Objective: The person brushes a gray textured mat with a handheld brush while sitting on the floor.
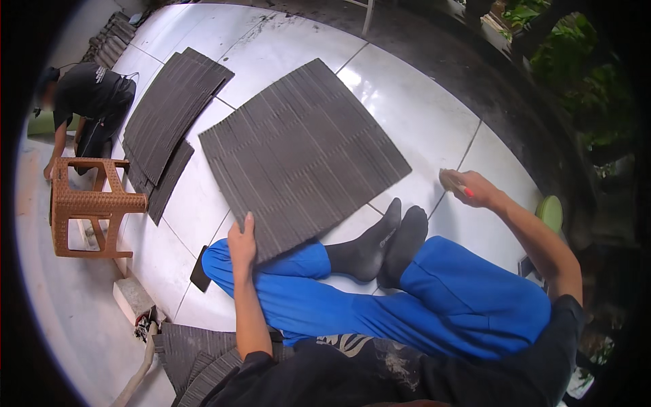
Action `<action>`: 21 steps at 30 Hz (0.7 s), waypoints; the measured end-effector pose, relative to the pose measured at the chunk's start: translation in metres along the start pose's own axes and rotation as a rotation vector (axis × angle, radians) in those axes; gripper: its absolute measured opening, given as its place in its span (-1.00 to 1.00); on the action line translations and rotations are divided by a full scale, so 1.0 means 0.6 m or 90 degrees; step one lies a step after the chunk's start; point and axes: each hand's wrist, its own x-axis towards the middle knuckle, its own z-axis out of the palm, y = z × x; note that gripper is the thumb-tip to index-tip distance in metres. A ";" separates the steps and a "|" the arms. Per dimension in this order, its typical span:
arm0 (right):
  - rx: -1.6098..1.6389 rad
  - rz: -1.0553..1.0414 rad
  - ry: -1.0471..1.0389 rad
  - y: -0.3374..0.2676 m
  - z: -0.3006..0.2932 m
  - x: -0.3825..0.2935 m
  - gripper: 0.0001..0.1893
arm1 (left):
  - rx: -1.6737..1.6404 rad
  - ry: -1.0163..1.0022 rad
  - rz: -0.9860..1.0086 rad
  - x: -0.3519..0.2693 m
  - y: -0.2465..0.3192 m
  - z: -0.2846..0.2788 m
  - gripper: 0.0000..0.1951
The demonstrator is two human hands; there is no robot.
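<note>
My left hand (241,246) grips the near left edge of a dark grey striped carpet tile (305,157), thumb on top. The tile lies face up in front of me, its near corner over my blue-trousered leg. Off to the right, my right hand (473,188) is closed around a small tool, seemingly a brush (448,179), with a brownish end and a red part showing between the fingers. That hand is above the white floor, apart from the tile. My fingers hide most of the tool.
More carpet tiles (175,112) lie stacked at left, others (198,351) beside my left hip. A black phone (201,269) rests near my knee. A brown plastic stool (96,206) lies on its side near a crouching person (94,102). A pale block (133,300) stands at lower left.
</note>
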 end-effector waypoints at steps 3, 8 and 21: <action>-0.014 -0.046 -0.007 -0.007 0.000 0.034 -0.38 | -0.076 -0.059 -0.080 0.015 -0.012 0.019 -0.38; -0.085 -0.075 -0.053 -0.023 -0.008 0.080 -0.39 | 0.233 -0.153 -0.036 0.034 -0.014 0.029 -0.35; -0.174 -0.108 -0.051 -0.105 -0.056 0.173 -0.53 | 0.424 -0.537 -0.239 0.087 0.015 0.024 -0.26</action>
